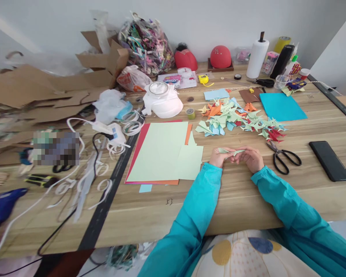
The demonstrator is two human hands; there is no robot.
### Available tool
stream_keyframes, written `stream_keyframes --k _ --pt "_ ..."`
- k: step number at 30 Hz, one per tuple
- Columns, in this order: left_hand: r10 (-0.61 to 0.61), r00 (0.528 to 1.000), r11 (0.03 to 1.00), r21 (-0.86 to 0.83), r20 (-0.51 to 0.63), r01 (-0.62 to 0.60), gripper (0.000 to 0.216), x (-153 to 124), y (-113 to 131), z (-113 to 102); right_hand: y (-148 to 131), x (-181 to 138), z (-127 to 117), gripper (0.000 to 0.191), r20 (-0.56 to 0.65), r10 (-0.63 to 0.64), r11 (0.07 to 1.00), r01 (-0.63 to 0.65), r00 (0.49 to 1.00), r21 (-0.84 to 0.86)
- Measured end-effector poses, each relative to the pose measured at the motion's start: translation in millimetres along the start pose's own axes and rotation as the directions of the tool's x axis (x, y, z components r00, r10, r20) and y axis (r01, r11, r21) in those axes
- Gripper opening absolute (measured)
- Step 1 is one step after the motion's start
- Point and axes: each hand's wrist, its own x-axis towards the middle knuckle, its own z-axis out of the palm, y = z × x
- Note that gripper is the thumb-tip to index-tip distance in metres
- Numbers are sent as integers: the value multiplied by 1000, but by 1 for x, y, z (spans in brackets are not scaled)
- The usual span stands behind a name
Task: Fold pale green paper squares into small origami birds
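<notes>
My left hand (218,157) and my right hand (252,158) meet over the table, both closed on one small folded piece of pale green paper (238,152). Its lower part is hidden by my fingers. Just beyond my hands lies a heap of folded paper cranes (225,116) in pale green, orange, blue and red. To the left of my left hand, pale green paper sheets (158,150) rest on red and orange ones. Black-handled scissors (283,157) lie to the right of my right hand.
A black phone (330,161) lies at the right. Blue paper (283,106) is behind the scissors. A white power strip (111,131) with cords, cardboard (54,84) and a glue gun (5,204) occupy the left. A white roll (257,59) stands at the back.
</notes>
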Motion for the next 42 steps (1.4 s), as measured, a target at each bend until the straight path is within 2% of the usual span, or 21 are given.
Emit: stream_keyframes --k 5,13,20,27,32,37,42 --pt "-25 999 998 64 30 23 37 1 0 -1 1 2 3 21 -41 6 996 -10 999 -92" --pt "-2 1000 998 60 14 2 42 -2 -2 2 -1 3 1 17 -149 -10 998 0 989 -68" --pt "-67 996 994 90 64 61 40 -3 3 -1 2 3 -2 19 -39 48 993 -52 998 -106" --pt "-99 990 995 20 102 97 46 -2 2 0 2 6 -2 17 -131 38 999 -38 991 -4" --pt "-126 980 992 22 155 124 49 -2 2 -3 1 7 -1 17 -154 34 999 -32 987 18" --pt "-63 993 997 60 96 57 45 -2 0 -1 1 5 -1 18 -148 32 999 -30 988 10" --pt "-30 998 999 25 52 29 36 -1 -3 0 1 4 -1 19 -108 41 999 -41 993 -4"
